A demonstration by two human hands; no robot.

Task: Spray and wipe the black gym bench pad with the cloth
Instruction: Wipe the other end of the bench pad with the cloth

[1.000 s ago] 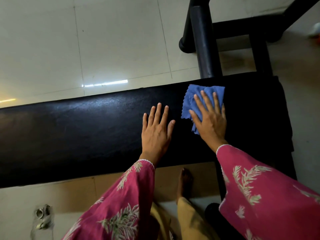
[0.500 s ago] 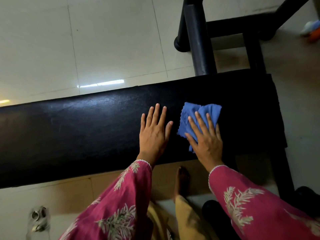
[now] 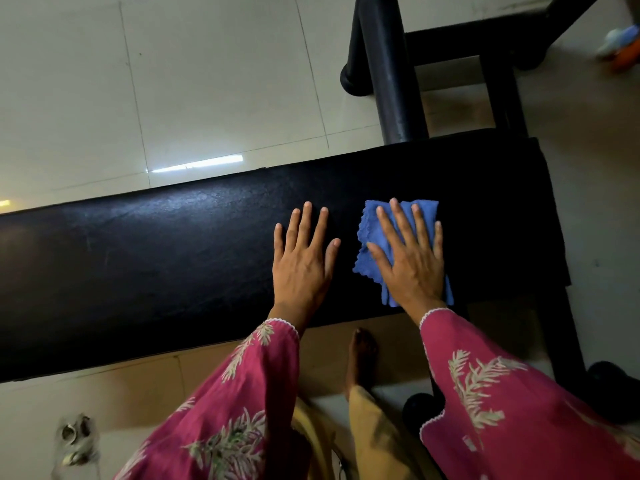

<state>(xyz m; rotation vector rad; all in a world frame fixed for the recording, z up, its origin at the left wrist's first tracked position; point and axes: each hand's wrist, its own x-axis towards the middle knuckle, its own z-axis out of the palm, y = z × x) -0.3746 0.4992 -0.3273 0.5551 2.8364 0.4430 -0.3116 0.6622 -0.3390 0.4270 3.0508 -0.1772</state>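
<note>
1. Where the black bench pad (image 3: 173,258) crosses the view from lower left to upper right, both hands lie on its top surface, toward its right end.
2. Left hand (image 3: 304,261): flat on the pad, palm down, fingers straight and slightly spread, holding nothing; it rests just left of the cloth without touching it.
3. Right hand (image 3: 408,258): laid flat and open on the blue cloth (image 3: 372,244), fingers spread, pressing it against the pad rather than gripping it.
4. Cloth: crumpled and folded, with a scalloped edge showing on its left side; parts stick out beyond the fingertips and below the heel of the hand, close to the pad's near edge.
5. Sleeves (image 3: 502,393): pink with a pale leaf print, covering both arms to the wrist.
6. Beyond the pad's far edge stand a black padded roller (image 3: 388,71) and black frame bars (image 3: 450,46) on a pale tiled floor (image 3: 207,81).
7. Below the pad's near edge, a bare foot (image 3: 362,355) rests on the floor.
8. Far right of the frame, a small blue and orange object (image 3: 623,43) lies on the floor; it is too blurred to identify, possibly a bottle.
</note>
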